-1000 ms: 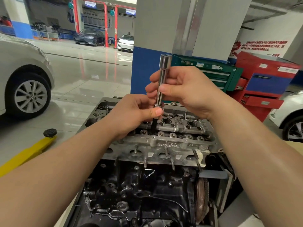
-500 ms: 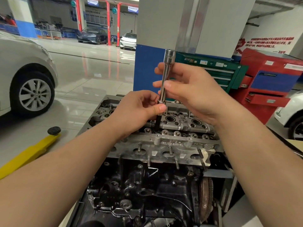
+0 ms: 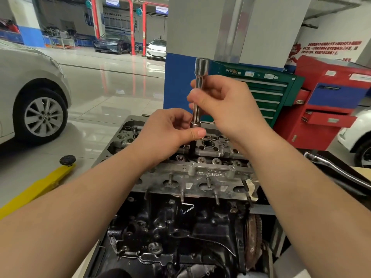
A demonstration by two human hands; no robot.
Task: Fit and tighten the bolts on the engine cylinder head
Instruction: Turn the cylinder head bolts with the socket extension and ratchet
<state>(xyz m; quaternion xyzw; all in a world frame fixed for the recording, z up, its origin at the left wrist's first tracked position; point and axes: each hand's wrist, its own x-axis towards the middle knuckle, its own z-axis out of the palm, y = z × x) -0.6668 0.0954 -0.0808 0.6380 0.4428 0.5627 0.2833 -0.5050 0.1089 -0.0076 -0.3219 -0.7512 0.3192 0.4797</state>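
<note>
Hand-starting of one bolt (image 3: 193,147) is judged under way: it is pinched by the left hand (image 3: 168,135) over the cylinder head (image 3: 200,173), while the socket extension (image 3: 198,93) is clasped upright by the right hand (image 3: 222,105). Final tightening is judged outstanding; remaining bolts cannot be counted.

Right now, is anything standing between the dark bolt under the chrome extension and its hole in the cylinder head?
Nothing visible blocks it. The bolt hangs upright below the chrome extension, gripped by the left hand and right hand, and reaches down to the cylinder head. The hole itself is hidden.
</note>
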